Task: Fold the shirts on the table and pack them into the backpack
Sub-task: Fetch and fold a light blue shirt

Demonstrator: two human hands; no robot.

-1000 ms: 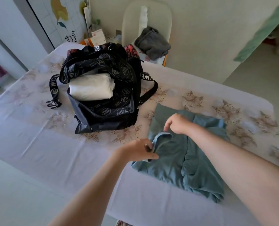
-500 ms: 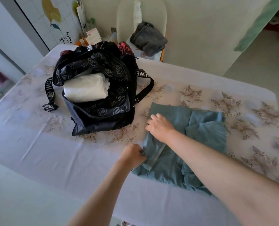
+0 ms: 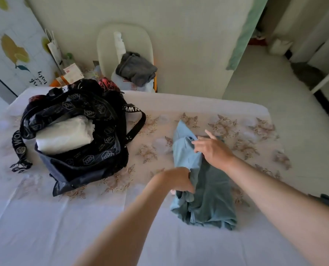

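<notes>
Folded narrower than a moment ago, the blue-green shirt (image 3: 211,192) lies as a long strip on the table (image 3: 44,227), right of the backpack (image 3: 94,160). The left hand (image 3: 179,181) curls into the shirt's left edge, gripping the fabric. The right hand (image 3: 214,150) rests flat on the upper fold, fingers straight and spread, forefinger lifted. A white bundle (image 3: 63,135) sits in the open backpack. A pale flowered cloth (image 3: 236,127) covers the table; behind it a chair (image 3: 106,45) holds a grey garment (image 3: 135,71) against the wall.
</notes>
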